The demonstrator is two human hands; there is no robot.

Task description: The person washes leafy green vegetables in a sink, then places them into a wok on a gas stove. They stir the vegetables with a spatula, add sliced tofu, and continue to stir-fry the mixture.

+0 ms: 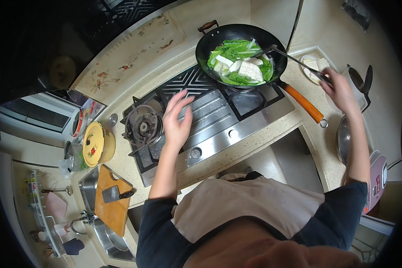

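Observation:
My right hand (338, 88) grips the long handle of a metal cooking spatula (296, 62), whose head is down among the food in a black wok (206, 45). Green leafy vegetables (234, 48) and white slabs that look like tofu (251, 70) lie in the wok. It sits on the right burner of a steel gas stove (207, 110), its orange handle (303, 104) pointing toward the front right. Fingers apart and holding nothing, my left hand (178, 120) hovers over the stove between the two burners.
A plate of white pieces (311, 67) sits right of the wok, near a metal bowl (343, 139) and a pink rice cooker (377, 182). Leftward are a yellow lidded pot (98, 144) and a cutting board (109, 211) bearing a cleaver (115, 194), partly over the sink (112, 243).

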